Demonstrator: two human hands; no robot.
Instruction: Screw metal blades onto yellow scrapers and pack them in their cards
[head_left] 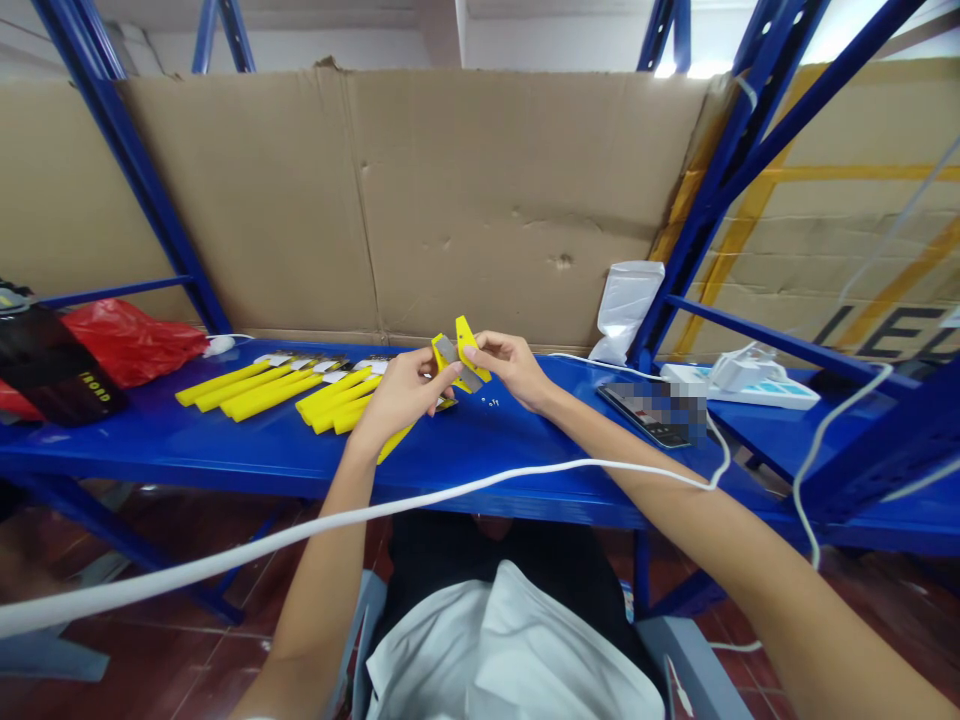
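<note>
My left hand [401, 398] is closed on a flat yellow-and-grey piece [447, 348], pinched between thumb and fingers. Above the shelf's middle, my right hand [519, 372] pinches a slim yellow plate [465, 333] with a small dark hole in it. The two pieces are close together, and I cannot tell whether they touch. Several long yellow handle-like pieces [271, 397] with pale and dark ends lie in a row left of my left hand. Another yellow piece [394, 443] shows partly under that hand. Tiny shiny bits [492, 403] are scattered on the blue surface below my hands.
The blue shelf [517, 450] has cardboard [525, 220] behind it. At the right lie a phone [651, 412], a white power strip [765, 386] and a white bag [626, 305]. A white cable [450, 498] crosses before me. A black container [56, 360] and red bag [131, 340] stand left.
</note>
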